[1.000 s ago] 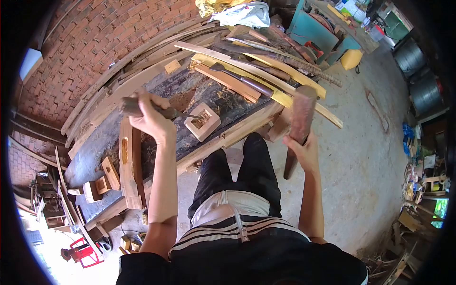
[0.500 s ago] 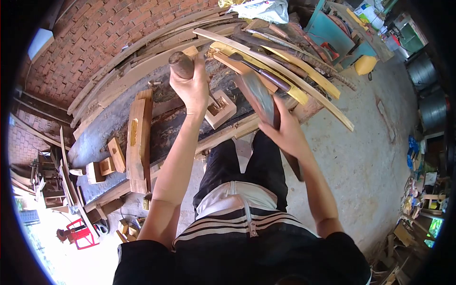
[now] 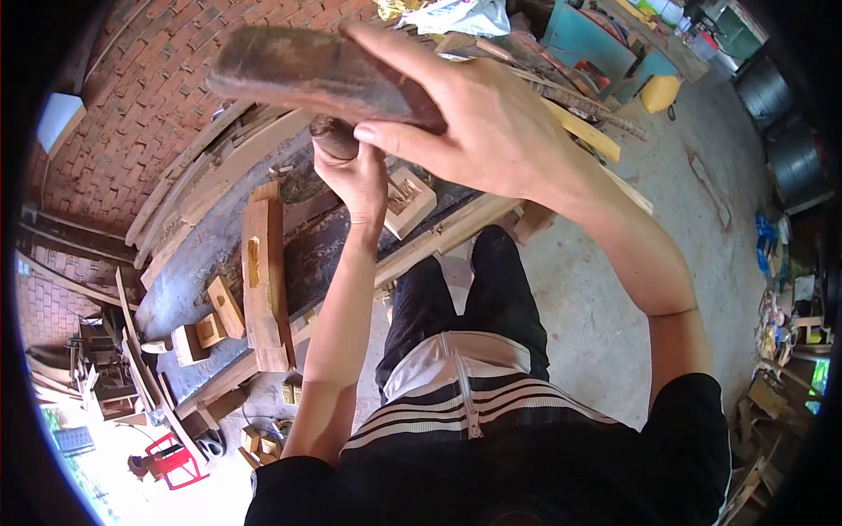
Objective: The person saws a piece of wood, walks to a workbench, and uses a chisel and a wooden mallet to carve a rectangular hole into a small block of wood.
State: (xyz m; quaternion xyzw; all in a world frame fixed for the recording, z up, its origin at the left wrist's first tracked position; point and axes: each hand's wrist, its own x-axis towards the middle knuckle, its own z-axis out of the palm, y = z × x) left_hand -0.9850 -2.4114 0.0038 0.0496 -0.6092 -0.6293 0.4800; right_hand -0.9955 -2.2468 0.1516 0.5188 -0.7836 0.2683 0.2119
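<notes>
My left hand [image 3: 358, 186] is closed around the round wooden handle of a chisel [image 3: 335, 137], its butt end facing up. The chisel's blade is hidden behind my hand. Right by that hand is a pale wooden block [image 3: 419, 216] with a hollow full of shavings, lying on the dark workbench [image 3: 317, 256]. Raised above the chisel, my right hand [image 3: 500, 131] grips a thick, dark wooden mallet [image 3: 285, 72], which overlaps the area just over the handle's end in this view.
Left on the bench lies a thick timber [image 3: 263, 302] with a cut slot, beside small wooden blocks [image 3: 226, 307]. Long boards [image 3: 206, 188] line the brick wall [image 3: 162, 66]. A red stool [image 3: 180, 466] stands at lower left, a yellow container [image 3: 660, 93] at upper right.
My right hand has swung the mallet up and left, from beside the block to above the chisel. My left hand keeps its hold in nearly the same place.
</notes>
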